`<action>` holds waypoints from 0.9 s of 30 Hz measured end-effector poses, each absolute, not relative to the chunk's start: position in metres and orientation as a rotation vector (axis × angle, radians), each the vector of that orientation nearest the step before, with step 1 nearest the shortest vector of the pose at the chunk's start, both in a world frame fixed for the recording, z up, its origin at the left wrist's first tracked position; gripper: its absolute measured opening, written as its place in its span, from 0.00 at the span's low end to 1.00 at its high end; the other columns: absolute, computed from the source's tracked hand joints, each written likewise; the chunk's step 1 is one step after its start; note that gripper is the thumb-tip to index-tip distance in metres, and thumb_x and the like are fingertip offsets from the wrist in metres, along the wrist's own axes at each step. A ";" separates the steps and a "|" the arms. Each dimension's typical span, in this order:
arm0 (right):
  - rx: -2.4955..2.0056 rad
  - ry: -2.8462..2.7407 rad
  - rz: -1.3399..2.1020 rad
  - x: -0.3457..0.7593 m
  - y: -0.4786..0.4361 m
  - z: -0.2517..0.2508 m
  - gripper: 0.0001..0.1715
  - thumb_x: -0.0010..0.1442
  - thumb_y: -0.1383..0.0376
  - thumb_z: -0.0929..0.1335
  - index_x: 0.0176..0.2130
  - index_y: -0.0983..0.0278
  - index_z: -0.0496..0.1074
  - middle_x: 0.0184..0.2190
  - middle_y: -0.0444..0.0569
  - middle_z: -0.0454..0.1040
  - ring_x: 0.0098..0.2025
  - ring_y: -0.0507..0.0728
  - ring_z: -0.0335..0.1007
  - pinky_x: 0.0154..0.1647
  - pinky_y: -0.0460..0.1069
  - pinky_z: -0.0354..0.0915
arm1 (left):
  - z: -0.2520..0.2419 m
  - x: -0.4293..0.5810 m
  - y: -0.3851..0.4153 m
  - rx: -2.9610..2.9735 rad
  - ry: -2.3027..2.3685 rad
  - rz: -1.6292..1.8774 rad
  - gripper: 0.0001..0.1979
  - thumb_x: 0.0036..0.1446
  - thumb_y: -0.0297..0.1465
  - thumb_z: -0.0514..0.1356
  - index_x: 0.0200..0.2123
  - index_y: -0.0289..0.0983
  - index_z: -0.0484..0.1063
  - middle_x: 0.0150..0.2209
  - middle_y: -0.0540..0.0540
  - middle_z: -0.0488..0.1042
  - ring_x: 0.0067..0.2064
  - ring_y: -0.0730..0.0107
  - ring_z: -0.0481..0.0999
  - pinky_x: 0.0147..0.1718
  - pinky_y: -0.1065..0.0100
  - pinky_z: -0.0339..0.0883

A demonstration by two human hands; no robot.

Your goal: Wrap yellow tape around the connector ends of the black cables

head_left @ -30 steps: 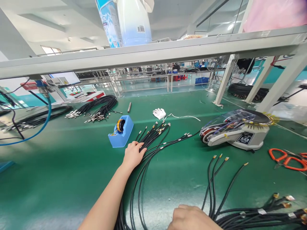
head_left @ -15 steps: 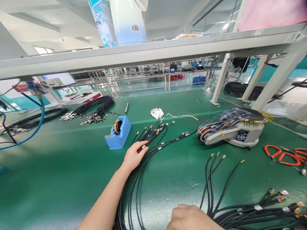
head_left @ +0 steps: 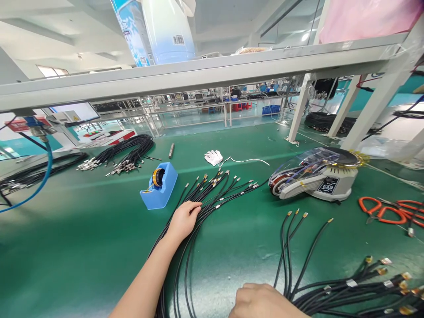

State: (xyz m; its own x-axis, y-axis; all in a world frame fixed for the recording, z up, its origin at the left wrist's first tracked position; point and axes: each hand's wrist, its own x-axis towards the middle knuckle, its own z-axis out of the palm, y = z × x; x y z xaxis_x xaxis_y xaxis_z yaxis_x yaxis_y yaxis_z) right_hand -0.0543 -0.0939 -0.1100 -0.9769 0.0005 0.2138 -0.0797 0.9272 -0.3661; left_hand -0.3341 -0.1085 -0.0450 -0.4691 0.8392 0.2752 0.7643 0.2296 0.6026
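Note:
My left hand (head_left: 183,221) lies on a fanned bundle of black coaxial cables (head_left: 212,192) with metal connector ends, its fingers closed over several strands. My right hand (head_left: 261,302) sits at the bottom edge of the view, fingers curled and partly cut off. Right beside it, a second bundle of black cables (head_left: 347,293) with gold connectors spreads to the right. The frame edge hides anything under that hand. A blue tape dispenser (head_left: 158,187) stands just beyond my left hand.
A grey automatic tape dispenser (head_left: 313,176) and orange-handled cutters (head_left: 384,214) lie on the green mat (head_left: 82,251). Farther back are white gloves (head_left: 213,157) and another cable bundle (head_left: 126,152). A shelf beam (head_left: 198,84) crosses above the bench.
The whole view has drifted left and slightly up across the frames. The cables under my left hand now fan out more widely, and my right hand has barely moved.

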 end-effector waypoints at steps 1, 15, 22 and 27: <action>0.061 -2.883 0.553 -0.054 -0.094 -0.109 0.15 0.62 0.49 0.65 0.37 0.52 0.76 0.25 0.38 0.73 0.28 0.49 0.69 0.24 0.45 0.56 | -0.046 -0.335 -0.108 1.506 2.380 1.091 0.11 0.58 0.37 0.57 0.37 0.39 0.77 0.38 0.46 0.78 0.41 0.63 0.75 0.46 0.59 0.67; 0.010 -3.049 0.583 -0.054 -0.094 -0.069 0.07 0.60 0.57 0.69 0.36 0.55 0.77 0.28 0.40 0.76 0.30 0.51 0.70 0.26 0.44 0.56 | -0.041 -0.342 -0.109 1.125 2.021 1.362 0.18 0.61 0.42 0.57 0.45 0.33 0.71 0.32 0.48 0.75 0.30 0.71 0.74 0.32 0.65 0.70; -0.063 -3.085 0.729 -0.048 -0.096 -0.045 0.07 0.59 0.63 0.68 0.37 0.58 0.77 0.32 0.42 0.78 0.34 0.53 0.73 0.32 0.44 0.60 | -0.040 -0.339 -0.107 1.091 1.969 1.432 0.22 0.47 0.41 0.66 0.42 0.33 0.73 0.28 0.50 0.73 0.30 0.71 0.72 0.33 0.67 0.68; -0.092 -3.084 0.775 -0.045 -0.096 -0.039 0.08 0.59 0.64 0.67 0.37 0.58 0.77 0.32 0.42 0.78 0.35 0.53 0.73 0.33 0.44 0.61 | -0.035 -0.336 -0.108 1.034 1.966 1.456 0.25 0.43 0.44 0.66 0.42 0.33 0.75 0.30 0.47 0.75 0.30 0.72 0.71 0.32 0.67 0.68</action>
State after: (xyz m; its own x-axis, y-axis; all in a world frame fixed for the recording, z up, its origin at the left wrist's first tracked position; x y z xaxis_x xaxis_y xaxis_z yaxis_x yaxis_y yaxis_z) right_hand -0.0455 -0.0958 -0.0392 -0.9976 0.0464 -0.0521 0.0655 0.8796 -0.4711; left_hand -0.3360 -0.1079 -0.0352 -0.5985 0.7991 0.0568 0.2872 0.1479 0.9464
